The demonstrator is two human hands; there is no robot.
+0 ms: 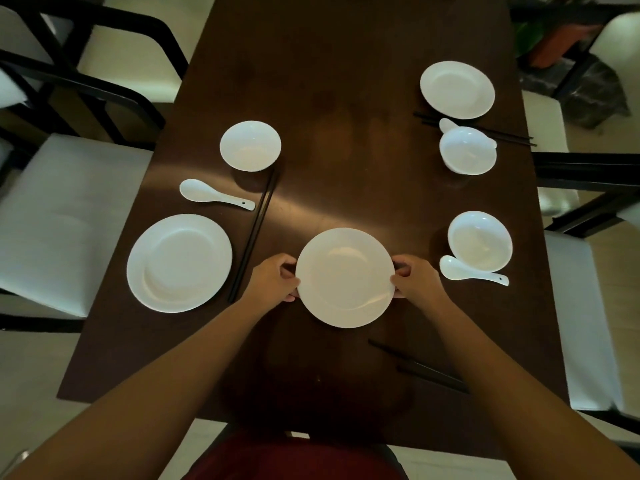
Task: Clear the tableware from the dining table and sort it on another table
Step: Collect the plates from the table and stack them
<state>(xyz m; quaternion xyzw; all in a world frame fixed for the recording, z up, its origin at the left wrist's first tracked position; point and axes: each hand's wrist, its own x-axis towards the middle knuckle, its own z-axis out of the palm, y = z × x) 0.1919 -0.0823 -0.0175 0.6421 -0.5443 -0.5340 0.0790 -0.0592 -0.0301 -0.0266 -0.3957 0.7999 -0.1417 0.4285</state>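
Head view: both hands (273, 277) on plate (345, 277)

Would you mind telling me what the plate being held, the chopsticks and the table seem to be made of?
Plate: probably glazed white ceramic or porcelain; smooth, with soft highlights, though melamine is possible.
Chopsticks: thin, dark, matte sticks; lacquered wood or plastic, can't tell which.
Table: dark brown wood or veneer with a satin sheen reflecting light.

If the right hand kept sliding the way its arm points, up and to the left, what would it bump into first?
The right hand already grips the rim of the center plate, so it would push into that plate at once. Beyond the plate lies bare dark table in that line, as far as this view shows.
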